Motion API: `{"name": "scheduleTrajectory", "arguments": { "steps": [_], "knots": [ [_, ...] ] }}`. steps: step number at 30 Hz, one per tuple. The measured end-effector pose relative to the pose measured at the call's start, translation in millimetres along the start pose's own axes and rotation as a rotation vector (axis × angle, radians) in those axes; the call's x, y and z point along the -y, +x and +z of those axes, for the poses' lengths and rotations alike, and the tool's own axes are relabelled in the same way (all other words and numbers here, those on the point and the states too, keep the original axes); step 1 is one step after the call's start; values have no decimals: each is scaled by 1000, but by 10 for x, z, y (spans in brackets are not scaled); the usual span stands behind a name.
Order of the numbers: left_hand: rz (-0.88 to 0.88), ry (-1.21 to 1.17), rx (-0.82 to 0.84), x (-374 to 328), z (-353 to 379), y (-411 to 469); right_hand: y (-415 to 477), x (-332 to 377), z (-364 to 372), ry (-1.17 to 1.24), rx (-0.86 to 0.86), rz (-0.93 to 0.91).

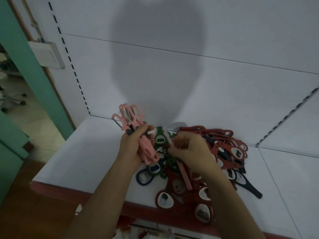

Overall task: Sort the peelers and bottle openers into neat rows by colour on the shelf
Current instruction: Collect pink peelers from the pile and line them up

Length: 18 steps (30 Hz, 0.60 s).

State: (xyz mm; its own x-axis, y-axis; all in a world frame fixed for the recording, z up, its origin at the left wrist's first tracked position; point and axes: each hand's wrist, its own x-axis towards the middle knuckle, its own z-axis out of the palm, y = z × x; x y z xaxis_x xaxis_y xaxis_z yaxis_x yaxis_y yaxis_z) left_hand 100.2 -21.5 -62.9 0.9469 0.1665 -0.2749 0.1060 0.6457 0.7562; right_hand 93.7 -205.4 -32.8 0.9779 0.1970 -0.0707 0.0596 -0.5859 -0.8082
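Left hand [133, 145]: grips bunch of pink peelers [131, 118], collected as one colour. Right hand [191, 150]: fingers curled, apparently pinching a single peeler [185, 175] from the mixed pile [224, 152] on the shelf [86, 152].

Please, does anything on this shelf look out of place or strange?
Yes. The bottle openers lie in one tangled heap on the shelf, red, green and dark blue mixed and overlapping, not in rows. One dark blue opener sticks out alone at the heap's right edge. Nothing looks broken.
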Motion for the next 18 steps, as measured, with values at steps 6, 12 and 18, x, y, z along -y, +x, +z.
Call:
{"name": "scheduleTrajectory", "arguments": {
  "steps": [6,12,18],
  "knots": [
    [-81,183,216,-13,27,-148,235,353,-108,547,-140,-65],
    [-34,253,245,-72,121,-169,444,263,-93,19,-261,-227],
    [-84,106,87,-67,175,-57,142,-294,-454,-342,-451,-78]
  ]
}}
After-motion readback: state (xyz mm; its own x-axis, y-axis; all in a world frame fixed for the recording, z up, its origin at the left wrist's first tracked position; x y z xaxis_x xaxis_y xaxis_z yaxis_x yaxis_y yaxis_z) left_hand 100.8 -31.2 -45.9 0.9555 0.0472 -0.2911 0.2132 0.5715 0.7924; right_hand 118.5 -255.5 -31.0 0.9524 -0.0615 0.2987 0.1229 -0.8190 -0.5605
